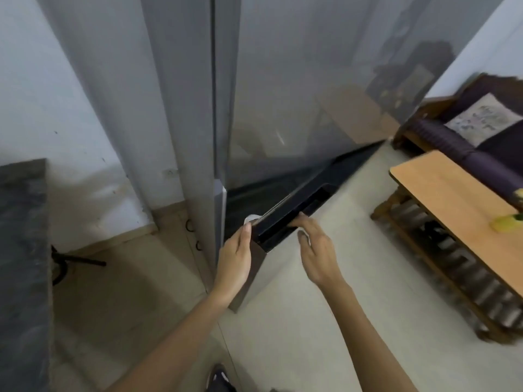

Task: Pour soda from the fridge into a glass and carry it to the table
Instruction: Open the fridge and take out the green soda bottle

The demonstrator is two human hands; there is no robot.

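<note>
The tall grey fridge (297, 80) fills the middle of the view, seen from above. Its door (283, 222) has a dark edge with a recessed grip running down towards me. My right hand (314, 250) reaches that edge, its fingertips curled into the dark recess. My left hand (235, 253) lies flat against the near corner of the door, fingers straight and together, holding nothing. Whether the door stands ajar I cannot tell. No soda and no glass are in view.
A light wooden table (447, 193) stands to the right with a yellow object (506, 222) on it. Behind it is a dark sofa (441, 137) with a pale cushion. A dark stone counter (22, 250) is at the left, and a black stand (76, 261) sits on the floor.
</note>
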